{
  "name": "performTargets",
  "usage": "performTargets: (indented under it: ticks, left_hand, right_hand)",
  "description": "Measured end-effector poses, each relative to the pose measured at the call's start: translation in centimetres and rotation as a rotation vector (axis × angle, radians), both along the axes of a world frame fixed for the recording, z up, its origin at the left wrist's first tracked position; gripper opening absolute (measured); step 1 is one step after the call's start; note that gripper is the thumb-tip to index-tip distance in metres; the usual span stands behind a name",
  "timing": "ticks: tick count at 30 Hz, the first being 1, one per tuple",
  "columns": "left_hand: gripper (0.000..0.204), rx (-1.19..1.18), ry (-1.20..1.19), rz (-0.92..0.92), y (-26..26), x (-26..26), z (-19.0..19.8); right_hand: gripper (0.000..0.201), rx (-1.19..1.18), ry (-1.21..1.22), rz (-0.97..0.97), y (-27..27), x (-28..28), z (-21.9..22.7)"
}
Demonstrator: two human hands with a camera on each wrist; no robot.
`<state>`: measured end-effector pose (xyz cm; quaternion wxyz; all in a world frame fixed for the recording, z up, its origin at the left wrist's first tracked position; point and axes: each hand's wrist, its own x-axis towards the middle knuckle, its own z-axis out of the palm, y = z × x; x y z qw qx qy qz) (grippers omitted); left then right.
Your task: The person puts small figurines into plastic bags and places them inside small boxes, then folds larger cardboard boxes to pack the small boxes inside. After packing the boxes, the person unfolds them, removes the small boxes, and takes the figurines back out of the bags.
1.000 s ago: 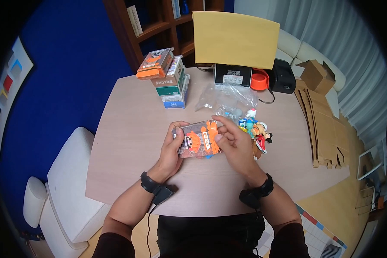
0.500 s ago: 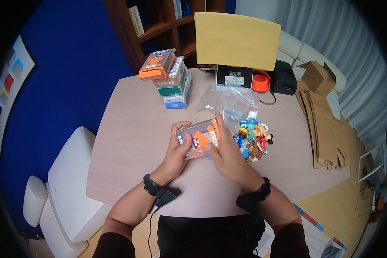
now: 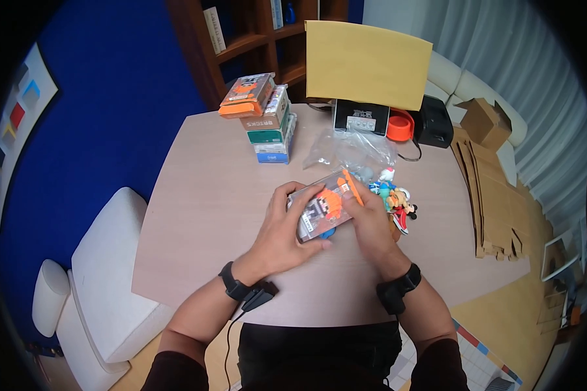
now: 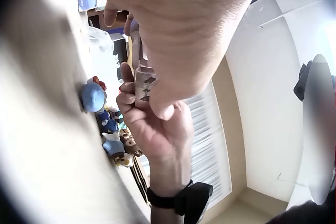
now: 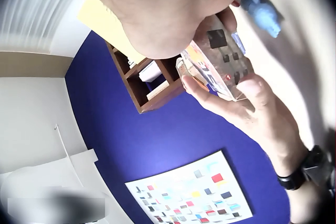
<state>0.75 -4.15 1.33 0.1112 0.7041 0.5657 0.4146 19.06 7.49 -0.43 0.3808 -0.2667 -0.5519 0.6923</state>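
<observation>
Both hands hold a clear plastic box [image 3: 329,205] printed with an orange figure, tilted above the table. My left hand [image 3: 274,234] grips its left end, fingers over the upper face and thumb along the near edge. At the orange end, my right hand [image 3: 374,231] grips with the thumb on the face; its other fingers are mostly hidden. Dark squares mark the box's underside [image 5: 223,58] in the right wrist view. A blue toy figure [image 3: 328,232] lies on the table, partly covered by the box. Close to the right hand is a pile of small toy figures [image 3: 398,199].
A stack of brick boxes [image 3: 267,137] stands at the back left. Behind the toys lie a clear plastic bag [image 3: 352,150], a black box [image 3: 360,118], a red-orange round object [image 3: 400,126] and a yellow sheet [image 3: 368,65]. Flattened cardboard [image 3: 482,202] lies along the right edge.
The box has turned and tilted, its orange end swinging up and to the right. My left hand has shifted its fingers onto the upper face; the right hand has moved slightly right.
</observation>
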Motion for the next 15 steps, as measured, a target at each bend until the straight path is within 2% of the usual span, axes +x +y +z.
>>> performTargets:
  ticks: [1,2,3,6,7,8,10,12,14,15]
  left_hand:
    - [0.104,0.002,0.000,0.003,-0.1,0.0,0.3]
    - [0.095,-0.042,-0.022,0.046,-0.2,-0.1,0.5]
    - [0.088,-0.086,-0.043,0.088,-0.3,-0.2,0.8]
    - [0.082,-0.084,-0.045,0.193,-0.3,-0.8,1.2]
    - [0.071,-0.013,-0.074,0.251,-0.1,-1.1,1.5]
    - [0.071,-0.013,-0.074,0.255,0.1,-1.7,1.5]
    - [0.062,0.123,-0.116,0.321,0.4,-2.8,1.0]
    - [0.058,0.122,-0.102,0.303,0.4,-3.1,0.9]
    - [0.060,0.060,-0.096,0.169,0.5,-2.9,0.4]
    - [0.060,0.059,-0.098,0.169,0.4,-2.5,0.2]
  right_hand:
    - [0.060,0.107,-0.044,0.021,-0.1,-0.2,-0.3]
    - [0.059,0.215,-0.087,0.042,-0.2,-0.3,-0.5]
    - [0.059,0.216,-0.085,0.044,-0.3,-0.4,-0.5]
    - [0.060,0.336,-0.156,0.052,-0.6,-0.4,-0.1]
    - [0.061,0.351,-0.229,0.030,-0.7,-0.1,0.2]
    - [0.062,0.366,-0.302,0.008,-0.7,0.1,0.4]
    - [0.064,0.378,-0.241,0.001,-0.7,0.1,0.4]
    - [0.065,0.390,-0.177,-0.014,-0.9,-0.2,0.8]
    - [0.064,0.236,-0.052,-0.052,-1.4,-0.5,1.4]
    - [0.064,0.235,-0.054,-0.051,-1.2,-0.5,1.1]
